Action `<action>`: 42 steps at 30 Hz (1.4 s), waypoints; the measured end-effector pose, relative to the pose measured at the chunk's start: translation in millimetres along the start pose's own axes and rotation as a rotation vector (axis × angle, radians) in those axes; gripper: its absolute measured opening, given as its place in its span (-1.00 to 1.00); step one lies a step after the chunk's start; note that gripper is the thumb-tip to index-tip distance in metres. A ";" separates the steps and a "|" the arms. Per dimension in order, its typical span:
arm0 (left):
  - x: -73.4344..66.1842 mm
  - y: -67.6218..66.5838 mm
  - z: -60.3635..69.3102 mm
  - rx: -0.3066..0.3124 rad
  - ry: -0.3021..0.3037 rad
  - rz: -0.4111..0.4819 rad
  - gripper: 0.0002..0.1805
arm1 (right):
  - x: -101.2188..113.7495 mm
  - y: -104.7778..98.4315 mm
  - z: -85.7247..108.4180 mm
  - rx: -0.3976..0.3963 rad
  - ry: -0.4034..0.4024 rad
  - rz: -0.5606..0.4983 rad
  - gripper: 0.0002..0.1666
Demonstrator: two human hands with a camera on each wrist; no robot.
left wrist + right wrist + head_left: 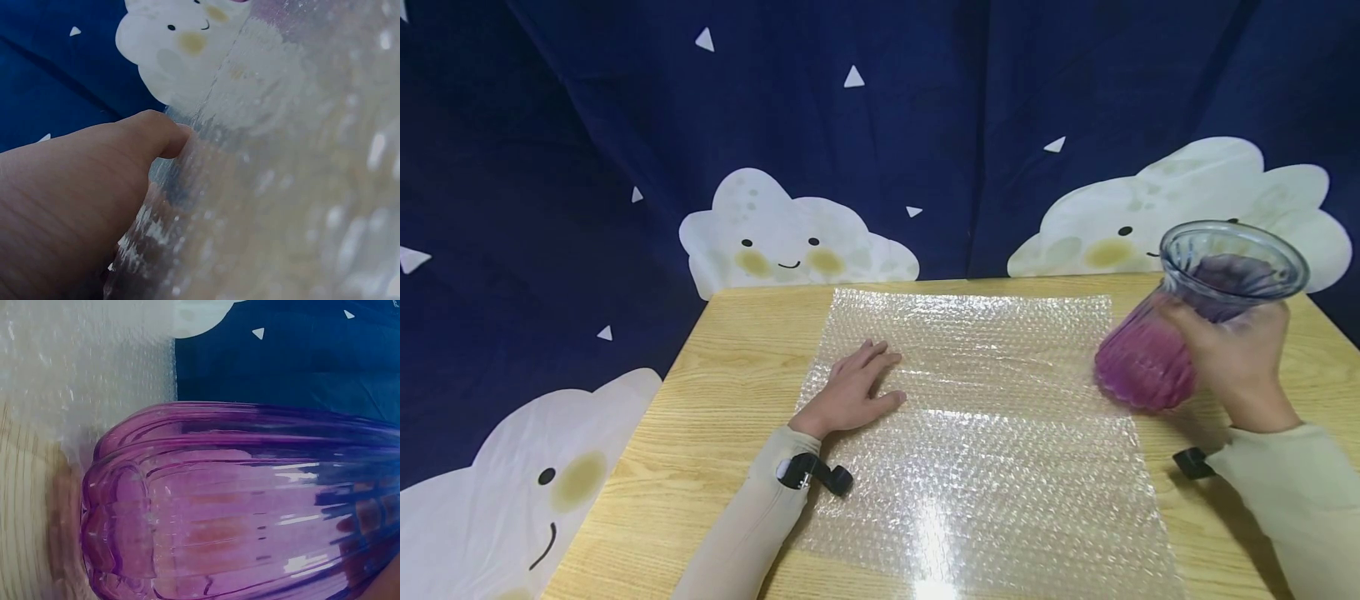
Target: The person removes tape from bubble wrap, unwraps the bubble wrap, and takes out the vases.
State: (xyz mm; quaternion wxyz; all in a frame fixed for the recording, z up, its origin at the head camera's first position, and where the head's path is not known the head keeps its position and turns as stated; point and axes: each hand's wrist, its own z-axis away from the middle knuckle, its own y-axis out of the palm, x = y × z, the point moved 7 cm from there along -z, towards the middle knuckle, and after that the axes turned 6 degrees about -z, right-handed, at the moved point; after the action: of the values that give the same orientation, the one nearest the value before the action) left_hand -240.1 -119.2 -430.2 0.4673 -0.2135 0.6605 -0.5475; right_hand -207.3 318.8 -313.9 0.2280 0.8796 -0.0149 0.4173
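Observation:
A ribbed glass vase (pixel 1150 358), pink at its base and bluish at its flared rim, leans over the right edge of a bubble wrap sheet (pixel 985 483). Below the rim, my right hand (pixel 1240 358) grips the vase's neck. The right wrist view shows the ribbed pink base of the vase (pixel 200 512) close up, with the table and bubble wrap beside it. My left hand (pixel 853 387) rests on the left part of the sheet, its fingers spread. In the left wrist view its thumb (pixel 150 131) touches the bubble wrap.
The bubble wrap lies flat on a light wooden table (pixel 730 375), reaching from near the back edge toward the front. Behind the table hangs a dark blue curtain (pixel 925 108) printed with white clouds and triangles. A small black wrist camera (pixel 816 473) sits on the left sleeve.

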 end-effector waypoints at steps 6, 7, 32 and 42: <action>0.0 -0.4 0.9 0.000 -0.005 0.000 -0.22 | -0.5 -4.5 -1.1 -0.015 0.000 0.137 -0.26; 0.0 -0.4 1.0 -0.001 -0.005 0.000 -0.22 | 0.0 -5.6 -1.6 -0.017 -0.007 0.169 -0.27; 0.2 0.2 0.5 -0.003 -0.009 0.010 -0.22 | 4.5 -39.1 -16.2 -0.080 -0.044 0.613 -0.24; 0.4 0.0 0.5 0.002 -0.010 0.011 -0.21 | 5.5 -43.1 -18.7 -0.092 -0.047 0.609 -0.20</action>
State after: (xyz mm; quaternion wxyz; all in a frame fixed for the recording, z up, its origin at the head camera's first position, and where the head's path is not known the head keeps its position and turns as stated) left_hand -239.8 -119.8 -430.4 0.4739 -0.2121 0.6587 -0.5446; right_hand -208.0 366.0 -316.4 0.1319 0.8329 -0.3020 0.4446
